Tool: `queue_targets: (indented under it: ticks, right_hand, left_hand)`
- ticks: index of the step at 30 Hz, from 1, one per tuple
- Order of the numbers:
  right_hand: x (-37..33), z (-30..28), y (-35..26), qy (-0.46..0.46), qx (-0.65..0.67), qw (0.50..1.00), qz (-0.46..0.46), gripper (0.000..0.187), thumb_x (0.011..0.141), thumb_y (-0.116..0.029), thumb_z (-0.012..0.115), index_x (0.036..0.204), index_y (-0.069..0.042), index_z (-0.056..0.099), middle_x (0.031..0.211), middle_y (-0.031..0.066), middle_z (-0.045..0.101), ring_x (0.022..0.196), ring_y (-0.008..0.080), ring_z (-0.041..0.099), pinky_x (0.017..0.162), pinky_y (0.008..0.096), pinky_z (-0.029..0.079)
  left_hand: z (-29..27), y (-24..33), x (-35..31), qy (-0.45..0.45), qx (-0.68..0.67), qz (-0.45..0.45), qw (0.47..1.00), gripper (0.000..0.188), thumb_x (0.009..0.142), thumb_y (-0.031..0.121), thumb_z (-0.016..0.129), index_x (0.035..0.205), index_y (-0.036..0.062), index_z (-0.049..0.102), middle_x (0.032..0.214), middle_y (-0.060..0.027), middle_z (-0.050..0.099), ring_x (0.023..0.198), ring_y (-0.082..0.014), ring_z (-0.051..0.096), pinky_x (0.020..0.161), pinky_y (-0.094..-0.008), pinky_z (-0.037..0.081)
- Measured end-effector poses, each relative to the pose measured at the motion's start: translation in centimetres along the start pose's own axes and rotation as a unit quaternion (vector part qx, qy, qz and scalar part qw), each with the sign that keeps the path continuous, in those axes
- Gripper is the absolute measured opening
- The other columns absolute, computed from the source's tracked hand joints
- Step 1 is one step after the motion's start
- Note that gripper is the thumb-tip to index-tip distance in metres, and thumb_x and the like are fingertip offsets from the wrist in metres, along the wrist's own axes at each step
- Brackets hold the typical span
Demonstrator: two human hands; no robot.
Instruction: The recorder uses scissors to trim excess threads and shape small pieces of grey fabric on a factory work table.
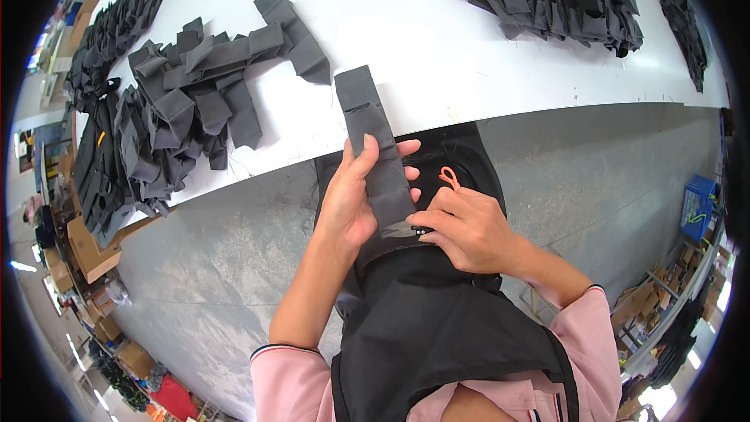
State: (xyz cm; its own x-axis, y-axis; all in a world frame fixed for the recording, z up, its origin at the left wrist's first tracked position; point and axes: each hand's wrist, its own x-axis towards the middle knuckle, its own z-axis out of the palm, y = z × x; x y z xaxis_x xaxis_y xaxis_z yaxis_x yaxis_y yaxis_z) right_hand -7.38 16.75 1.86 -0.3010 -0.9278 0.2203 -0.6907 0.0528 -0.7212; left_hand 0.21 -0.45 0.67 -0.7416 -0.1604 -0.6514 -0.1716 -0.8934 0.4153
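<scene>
My left hand [349, 197] is closed around a dark grey fabric strip [384, 166], thumb on top and fingertips showing past its right edge. The strip's far end reaches over the near edge of the white table, and its lower end hangs above my black apron [422, 305]. In my right hand [471, 228] are small thread snips [449, 178] with an orange loop. Their pale blades and dark middle show by my thumb, close to the strip's lower end. Whether the blades touch the cloth, I cannot tell.
On the white table [398, 16], a loose heap of grey strips [187, 78] lies at left. A stacked bundle of strips [562, 0] sits at far right, with a narrower pile [680, 27] beyond it. Cardboard boxes [92, 250] and a blue crate [698, 207] stand at the sides.
</scene>
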Motion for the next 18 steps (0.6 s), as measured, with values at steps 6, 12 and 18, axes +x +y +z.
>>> queue_targets:
  ticks: [6, 12, 18]
  right_hand:
    - [0.5, -0.1, 0.1, -0.001, -0.017, 0.999, -0.04, 0.026, 0.065, -0.008, 0.071, 0.089, -0.008, 0.063, 0.08, 0.0038, 0.048, 0.059, 0.0201, 0.047, 0.055, 0.0311, 0.039]
    - [0.5, -0.6, 0.4, -0.03, -0.032, 0.998, -0.048, 0.019, 0.068, -0.004, 0.066, 0.087, -0.008, 0.063, 0.081, 0.0023, 0.05, 0.057, 0.0191, 0.048, 0.054, 0.0315, 0.04]
    - [0.4, -1.6, 0.2, -0.067, 0.049, 0.997, -0.003, 0.03, 0.061, -0.005, 0.074, 0.09, -0.008, 0.066, 0.076, 0.0026, 0.052, 0.064, 0.0208, 0.054, 0.056, 0.0324, 0.043]
  left_hand:
    - [0.2, 0.2, -0.1, 0.005, 0.015, -0.029, 0.999, 0.036, 0.097, 0.034, 0.047, 0.122, 0.0126, 0.033, 0.112, -0.0166, 0.06, 0.083, -0.0222, 0.062, 0.065, -0.0416, 0.056]
    - [0.4, 0.2, 0.1, -0.008, 0.021, -0.066, 0.998, 0.035, 0.096, 0.035, 0.048, 0.12, 0.0129, 0.034, 0.11, -0.0164, 0.06, 0.082, -0.0221, 0.062, 0.066, -0.0415, 0.057]
    - [0.4, 0.2, 0.1, -0.014, 0.025, -0.081, 0.996, 0.036, 0.096, 0.036, 0.048, 0.12, 0.0127, 0.034, 0.11, -0.0158, 0.06, 0.082, -0.0214, 0.062, 0.066, -0.0406, 0.057]
